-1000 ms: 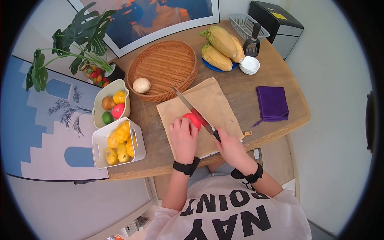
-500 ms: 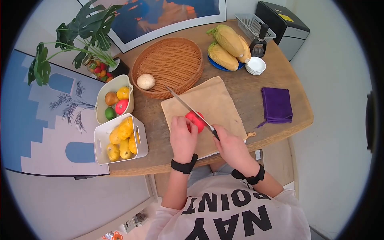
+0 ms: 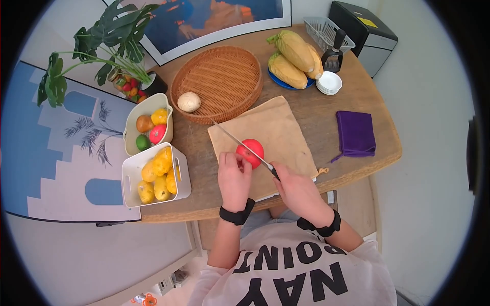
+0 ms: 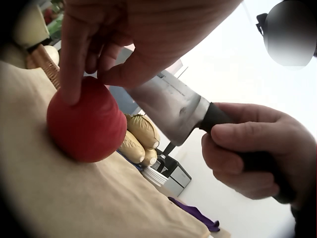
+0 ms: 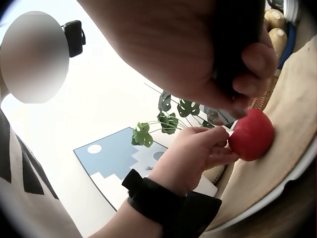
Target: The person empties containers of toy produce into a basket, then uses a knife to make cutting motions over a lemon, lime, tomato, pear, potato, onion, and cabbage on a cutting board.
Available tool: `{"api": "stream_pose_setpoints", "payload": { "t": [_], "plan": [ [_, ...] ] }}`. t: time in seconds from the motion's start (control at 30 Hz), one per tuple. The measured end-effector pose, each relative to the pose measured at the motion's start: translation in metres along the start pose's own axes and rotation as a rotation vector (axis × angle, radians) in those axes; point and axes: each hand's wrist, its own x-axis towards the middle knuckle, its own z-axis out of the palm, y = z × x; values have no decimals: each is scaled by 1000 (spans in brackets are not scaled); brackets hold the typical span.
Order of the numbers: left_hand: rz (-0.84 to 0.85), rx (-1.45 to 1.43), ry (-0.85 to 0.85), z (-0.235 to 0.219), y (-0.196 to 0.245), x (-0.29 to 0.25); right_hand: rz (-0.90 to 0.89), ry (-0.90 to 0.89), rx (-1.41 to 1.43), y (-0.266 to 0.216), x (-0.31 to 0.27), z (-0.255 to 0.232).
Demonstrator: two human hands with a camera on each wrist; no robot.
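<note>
A round red tomato point(image 3: 251, 153) sits on a cutting board with a beige cover point(image 3: 278, 132). My left hand point(image 3: 234, 179) holds it at its near left side; in the left wrist view one fingertip presses on the red skin and the thumb tip lies at its upper edge. My right hand point(image 3: 301, 194) grips the black handle of a kitchen knife point(image 4: 168, 106). The blade points away to the left and crosses over the tomato in the head view, seen nearly edge-on. From the right wrist, the tomato point(image 5: 252, 135) looks whole.
Beyond the board lies a round wicker tray point(image 3: 224, 76) with a pale round item point(image 3: 189, 102). Two bins, one of mixed fruit point(image 3: 127, 145) and one of yellow produce point(image 3: 130, 191), stand left. A purple cloth point(image 3: 356, 133) and white bowls point(image 3: 329, 83) are at the right.
The knife has turned from showing its broad side to nearly edge-on. My left fingers have drawn back off the tomato's top, leaving more of it in sight. The head view shifted slightly.
</note>
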Motion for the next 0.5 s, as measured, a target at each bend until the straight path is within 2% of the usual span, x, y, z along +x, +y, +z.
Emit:
{"api": "stream_pose_setpoints", "payload": {
  "t": [0.1,0.2,0.37,0.5],
  "plan": [
    [-3,-31,8,1,1,-2,-27,32,1,-2,1,-2],
    [19,-2,-1,0,1,-1,-50,-46,-41,8,2,4],
    [-41,-82,42,-1,1,-6,-67,37,7,-1,-1,1],
    [-55,-29,-34,-9,4,-2,-44,-16,-24,8,1,6]
  ]
}}
